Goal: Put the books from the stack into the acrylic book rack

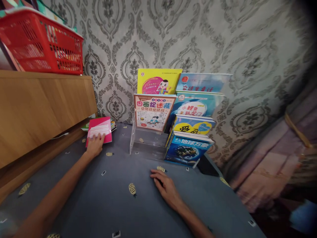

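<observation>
At the far left of the table, my left hand (95, 145) reaches to a pink book (108, 136) with a pale lined panel, on top of a small stack of books (113, 126). Its fingers lie on the cover's near part; the thumb is hard to make out. My right hand (166, 185) rests on the cloth with loosely bent, slightly parted fingers and holds nothing. In front of it stands a clear stepped rack (148, 145). On the rack's left are a yellow book (146, 79) and a brown-bordered picture book (146, 124); several bluish books (185, 153) fill its right side.
A dark flat object (208, 167) lies right of the rack. The wooden cabinet (44, 109) at left bears a red basket (64, 54). Patterned wallpaper (111, 66) rises behind, and a curtain (267, 175) hangs at right. A grey-blue cloth (111, 198) covers the table.
</observation>
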Motion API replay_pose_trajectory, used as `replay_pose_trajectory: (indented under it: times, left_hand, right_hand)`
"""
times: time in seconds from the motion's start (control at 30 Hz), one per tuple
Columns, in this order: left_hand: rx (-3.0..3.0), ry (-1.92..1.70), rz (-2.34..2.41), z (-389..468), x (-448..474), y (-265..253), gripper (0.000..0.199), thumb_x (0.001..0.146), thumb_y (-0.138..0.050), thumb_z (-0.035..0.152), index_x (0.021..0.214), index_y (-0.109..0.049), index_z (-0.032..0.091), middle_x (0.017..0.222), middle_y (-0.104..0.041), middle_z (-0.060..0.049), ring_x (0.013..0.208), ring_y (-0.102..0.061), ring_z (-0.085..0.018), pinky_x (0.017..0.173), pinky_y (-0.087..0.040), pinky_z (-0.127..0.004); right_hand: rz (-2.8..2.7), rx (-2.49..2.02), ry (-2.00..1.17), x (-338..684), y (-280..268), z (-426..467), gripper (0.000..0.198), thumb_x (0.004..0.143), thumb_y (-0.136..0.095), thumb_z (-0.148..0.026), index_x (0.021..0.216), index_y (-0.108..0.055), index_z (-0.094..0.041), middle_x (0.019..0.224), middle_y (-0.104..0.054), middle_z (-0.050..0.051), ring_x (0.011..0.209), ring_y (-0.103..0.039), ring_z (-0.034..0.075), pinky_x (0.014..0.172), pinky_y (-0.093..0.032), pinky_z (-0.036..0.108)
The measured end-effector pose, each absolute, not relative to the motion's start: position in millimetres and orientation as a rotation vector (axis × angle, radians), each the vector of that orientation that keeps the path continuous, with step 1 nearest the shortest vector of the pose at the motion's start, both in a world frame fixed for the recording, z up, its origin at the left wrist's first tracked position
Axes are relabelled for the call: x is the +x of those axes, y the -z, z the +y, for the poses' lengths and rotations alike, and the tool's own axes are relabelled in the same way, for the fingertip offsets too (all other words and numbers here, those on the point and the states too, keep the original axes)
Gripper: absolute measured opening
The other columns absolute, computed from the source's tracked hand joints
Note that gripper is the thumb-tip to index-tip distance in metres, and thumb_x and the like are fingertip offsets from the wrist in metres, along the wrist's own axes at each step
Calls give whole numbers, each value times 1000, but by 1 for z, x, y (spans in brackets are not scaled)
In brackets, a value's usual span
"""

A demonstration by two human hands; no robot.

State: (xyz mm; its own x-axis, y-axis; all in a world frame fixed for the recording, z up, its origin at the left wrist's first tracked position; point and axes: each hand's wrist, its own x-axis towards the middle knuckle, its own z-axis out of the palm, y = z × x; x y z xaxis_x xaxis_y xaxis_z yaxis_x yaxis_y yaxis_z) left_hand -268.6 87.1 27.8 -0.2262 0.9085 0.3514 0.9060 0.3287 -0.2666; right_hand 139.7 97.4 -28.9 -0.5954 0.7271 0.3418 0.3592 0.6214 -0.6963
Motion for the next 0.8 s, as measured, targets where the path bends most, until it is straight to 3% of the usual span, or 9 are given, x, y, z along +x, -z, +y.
replay_pose_trajectory:
  times: [0.2, 0.33, 0.4, 0.5, 0.6, 0.67, 0.73, 0.8]
  left_hand:
    - [-1623, -127, -2235, 70, -254, -33, 64, 86, -42, 7, 150, -42, 13, 148, -46, -27, 122, -56, -43, 95, -46, -56]
    - [-1763, -278, -2279, 48, -221, -43, 57, 90, -36, 6, 146, -46, 9, 128, -62, -26, 106, -67, -37, 90, -48, -51]
    - [-1886, -310, -2305, 31, -199, -49, 51, 91, -39, 8, 140, -53, 11, 116, -69, -24, 106, -67, -35, 91, -47, -48]
    - [-2213, -244, -2294, 7, -168, -63, 40, 90, -53, 26, 126, -65, 15, 108, -72, -19, 103, -67, -34, 88, -48, -42]
    - [-2963, 138, -2207, -1, -158, -78, 47, 90, -57, 50, 128, -65, 23, 96, -75, -7, 89, -69, -24, 78, -50, -30]
    - [-3176, 421, -2221, 5, -168, -80, 49, 92, -51, 53, 126, -65, 21, 98, -75, -5, 87, -68, -21, 77, -51, -27]
    - [-2701, 629, -2371, 15, -188, -73, 46, 96, -43, 47, 126, -64, 20, 116, -72, -8, 103, -66, -23, 90, -50, -32]
    - [-2111, 422, -2511, 23, -210, -58, 46, 97, -41, 41, 132, -60, 18, 135, -63, -14, 120, -59, -30, 100, -46, -42]
  right_hand:
    - [-2230, -826, -742, 139, 30, 98, 30, 94, -46, -24, 104, -74, -21, 124, -70, 15, 118, -65, 28, 103, -50, 50]
    - [-2221, -818, -739, 139, 32, 99, 30, 94, -46, -24, 104, -74, -21, 124, -70, 15, 117, -66, 28, 102, -51, 50]
    - [-2220, -809, -746, 139, 33, 99, 30, 94, -46, -25, 104, -74, -21, 124, -70, 14, 117, -66, 27, 102, -51, 50]
    - [-2223, -797, -746, 139, 33, 99, 29, 94, -47, -24, 104, -74, -22, 125, -70, 13, 118, -65, 26, 104, -50, 49]
    - [-2234, -798, -737, 138, 32, 99, 29, 94, -48, -22, 105, -75, -22, 125, -70, 12, 118, -65, 26, 104, -49, 48]
    - [-2244, -794, -732, 138, 31, 99, 29, 93, -48, -21, 105, -75, -22, 124, -70, 12, 117, -65, 26, 104, -49, 48]
    - [-2250, -783, -729, 137, 32, 99, 29, 93, -48, -20, 104, -75, -21, 124, -70, 13, 117, -65, 25, 104, -49, 48]
    - [-2248, -778, -723, 136, 32, 98, 29, 92, -49, -18, 104, -74, -21, 124, -71, 13, 117, -66, 25, 104, -49, 48]
